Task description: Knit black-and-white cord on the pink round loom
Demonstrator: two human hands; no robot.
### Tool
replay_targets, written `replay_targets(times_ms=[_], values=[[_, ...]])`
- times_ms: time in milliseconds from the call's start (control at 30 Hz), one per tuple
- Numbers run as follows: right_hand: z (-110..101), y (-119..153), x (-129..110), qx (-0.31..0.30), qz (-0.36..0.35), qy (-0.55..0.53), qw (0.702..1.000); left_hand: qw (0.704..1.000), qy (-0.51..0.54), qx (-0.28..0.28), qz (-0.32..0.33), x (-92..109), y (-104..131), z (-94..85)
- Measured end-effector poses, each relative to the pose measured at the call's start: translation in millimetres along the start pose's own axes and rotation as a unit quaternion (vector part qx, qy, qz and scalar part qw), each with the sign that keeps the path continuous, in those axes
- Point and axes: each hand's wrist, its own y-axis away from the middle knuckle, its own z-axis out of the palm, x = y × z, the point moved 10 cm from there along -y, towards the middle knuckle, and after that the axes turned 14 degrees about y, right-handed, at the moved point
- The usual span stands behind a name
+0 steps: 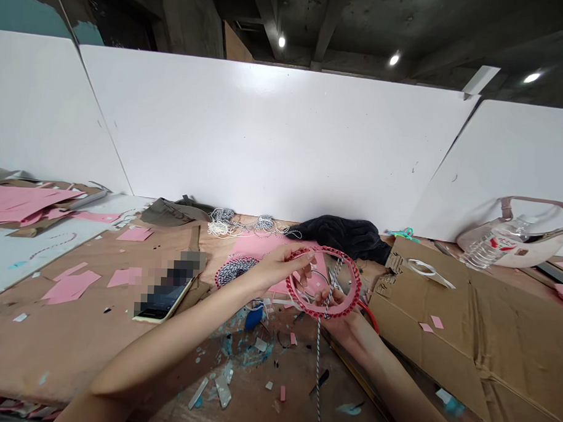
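A pink ring with a red beaded-looking edge (355,287) is held up over the table, tilted toward the camera. My left hand (282,266) grips its left side, fingers closed around the rim. My right hand (338,308) is at the lower right of the ring, partly behind it, with its fingers bent at a black-and-white cord (318,360). The cord crosses the ring's opening near its right side and hangs down toward the table's front edge. Behind the hands lies a pink sheet (250,245), and a coil of similar cord (236,270) rests beside my left wrist.
A phone (165,296) lies left of my left forearm. White and patterned string (223,224) and black cloth (343,235) lie along the white partition (265,136). Flat cardboard (444,321), a clear bottle (492,246) and a bag (536,247) are right. Pink scraps (73,287) are left.
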Motion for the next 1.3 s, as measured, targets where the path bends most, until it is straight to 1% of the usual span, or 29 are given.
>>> replay_targets(times_ms=[200, 433, 633, 833, 1100, 1300], values=[[1, 0, -3, 0.003, -0.009, 0.014, 1.000, 1.000, 0.003, -0.007, -0.009, -1, 0, 1.1], [-3, -2, 0, 0.008, -0.017, 0.023, 1.000, 1.000, 0.006, 0.003, -0.010, -1, 1, -0.1], [-3, 0, 1, 0.003, 0.002, -0.012, 1.000, 1.000, 0.000, 0.010, -0.010, -1, 1, -1.3], [-4, -2, 0, 0.024, -0.005, -0.037, 0.999, 1.000, -0.013, 0.015, -0.012, -3, 0, -3.8], [9, 2, -9, -0.010, -0.007, -0.017, 1.000, 1.000, -0.007, 0.020, -0.014, -1, 0, -3.4], [7, -1, -6, -0.013, -0.005, -0.004, 1.000, 1.000, 0.001, 0.011, -0.016, -3, 0, -1.7]])
